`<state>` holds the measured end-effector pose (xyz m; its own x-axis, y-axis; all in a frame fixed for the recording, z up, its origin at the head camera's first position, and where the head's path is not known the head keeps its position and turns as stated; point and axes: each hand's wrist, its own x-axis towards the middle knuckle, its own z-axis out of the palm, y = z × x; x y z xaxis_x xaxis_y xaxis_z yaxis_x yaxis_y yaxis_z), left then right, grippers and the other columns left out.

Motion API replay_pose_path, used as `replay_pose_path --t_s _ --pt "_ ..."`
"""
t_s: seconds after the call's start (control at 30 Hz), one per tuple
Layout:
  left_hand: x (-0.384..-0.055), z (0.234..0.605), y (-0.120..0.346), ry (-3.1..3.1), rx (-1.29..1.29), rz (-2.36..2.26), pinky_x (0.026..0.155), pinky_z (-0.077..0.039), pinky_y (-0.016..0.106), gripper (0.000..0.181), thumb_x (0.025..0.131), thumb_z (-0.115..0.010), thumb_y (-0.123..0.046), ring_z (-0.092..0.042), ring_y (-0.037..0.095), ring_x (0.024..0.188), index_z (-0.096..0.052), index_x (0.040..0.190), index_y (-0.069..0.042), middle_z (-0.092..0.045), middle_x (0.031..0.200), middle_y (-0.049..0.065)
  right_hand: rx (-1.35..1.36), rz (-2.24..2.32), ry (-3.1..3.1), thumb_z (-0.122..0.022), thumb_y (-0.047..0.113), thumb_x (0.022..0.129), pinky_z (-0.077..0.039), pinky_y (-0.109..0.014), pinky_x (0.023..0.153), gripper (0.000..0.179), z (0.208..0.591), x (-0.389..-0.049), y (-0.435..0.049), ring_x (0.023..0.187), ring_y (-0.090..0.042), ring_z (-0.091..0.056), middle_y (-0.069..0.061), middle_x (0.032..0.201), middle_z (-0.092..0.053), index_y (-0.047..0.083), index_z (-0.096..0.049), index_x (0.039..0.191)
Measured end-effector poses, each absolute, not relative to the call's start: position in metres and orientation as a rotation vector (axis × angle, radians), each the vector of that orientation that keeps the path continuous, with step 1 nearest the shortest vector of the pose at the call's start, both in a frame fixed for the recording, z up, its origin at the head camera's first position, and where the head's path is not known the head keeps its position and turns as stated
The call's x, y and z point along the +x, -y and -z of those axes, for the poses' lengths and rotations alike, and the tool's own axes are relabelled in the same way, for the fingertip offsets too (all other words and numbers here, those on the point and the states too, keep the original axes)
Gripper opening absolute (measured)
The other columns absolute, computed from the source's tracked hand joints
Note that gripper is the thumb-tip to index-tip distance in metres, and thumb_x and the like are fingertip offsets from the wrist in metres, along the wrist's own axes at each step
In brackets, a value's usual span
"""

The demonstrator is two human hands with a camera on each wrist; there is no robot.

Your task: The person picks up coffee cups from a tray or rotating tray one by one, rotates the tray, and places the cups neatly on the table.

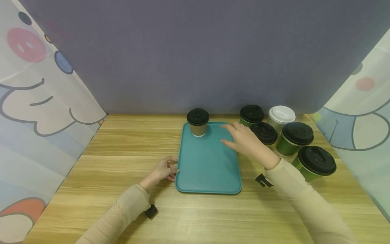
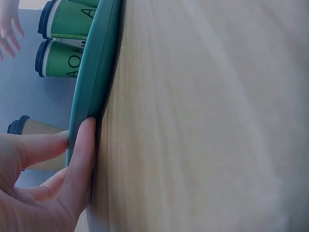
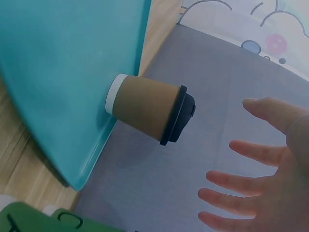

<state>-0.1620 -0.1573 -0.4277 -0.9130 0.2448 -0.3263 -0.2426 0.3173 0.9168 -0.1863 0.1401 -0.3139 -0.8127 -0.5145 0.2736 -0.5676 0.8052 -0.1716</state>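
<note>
A teal tray [image 1: 208, 162] lies flat on the wooden table. On its far left corner stands a brown paper cup [image 3: 145, 104] with a black lid, upright. My left hand [image 1: 164, 171] is at the tray's left edge; in the left wrist view its thumb and a finger [image 2: 83, 154] pinch the rim. Over the tray's right side my right hand [image 1: 243, 140] hovers, fingers spread and holding nothing. The right wrist view shows the fingertips apart from the brown cup.
Several lidded cups cluster right of the tray: green ones with black lids [image 1: 317, 161], a smaller black-lidded one [image 1: 265, 134] and a white-lidded one [image 1: 281, 115]. A grey panel [image 1: 210, 61] rises behind the table; printed cartoon sheets [image 1: 36, 101] flank both sides.
</note>
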Motion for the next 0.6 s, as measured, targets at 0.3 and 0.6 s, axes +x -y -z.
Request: replay_pose_path --t_s 0.3,0.6 --pt "-0.160 0.425 0.156 -2.179 0.001 -1.628 0.051 -0.055 0.033 0.041 0.081 -0.055 0.006 -0.053 0.015 0.052 -0.039 0.119 0.008 -0.054 0.073 0.011 0.801 -0.395 2.940 -0.056 0.034 0.086 -0.040 -0.053 0.088 0.054 0.313 -0.212 -0.123 0.108 -0.038 -0.047 -0.022 0.121 -0.046 0.002 -0.043 0.127" --pt "-0.161 0.426 0.156 -2.183 0.009 -1.620 0.051 -0.055 0.032 0.042 0.081 -0.054 0.006 -0.053 0.015 0.052 -0.038 0.120 0.009 -0.055 0.074 0.012 0.744 -0.416 3.062 -0.051 0.037 0.088 -0.041 -0.051 0.090 0.057 0.312 -0.236 -0.108 0.113 -0.038 -0.041 -0.022 0.128 -0.039 0.004 -0.037 0.132"
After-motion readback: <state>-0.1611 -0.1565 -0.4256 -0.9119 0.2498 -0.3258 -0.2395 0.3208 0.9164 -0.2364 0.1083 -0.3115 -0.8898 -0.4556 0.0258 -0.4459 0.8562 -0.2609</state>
